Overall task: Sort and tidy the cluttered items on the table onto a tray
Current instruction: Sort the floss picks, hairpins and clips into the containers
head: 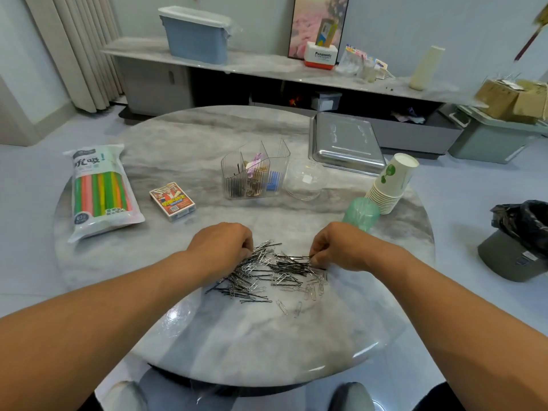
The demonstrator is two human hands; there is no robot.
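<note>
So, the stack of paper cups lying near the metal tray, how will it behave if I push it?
The stack of paper cups lies tilted on its side on the table, so a push would probably roll it in a curve. It looks light, being thin paper. The nested cups may slide apart if grabbed by one end.

I see a tangled heap of black hairpins and silver wire paper clips (pixel 272 272) at six o'clock on the grey marbled round desk (pixel 207 134); the shiny rectangular steel tray (pixel 345 143) sits empty at one o'clock.
</note>
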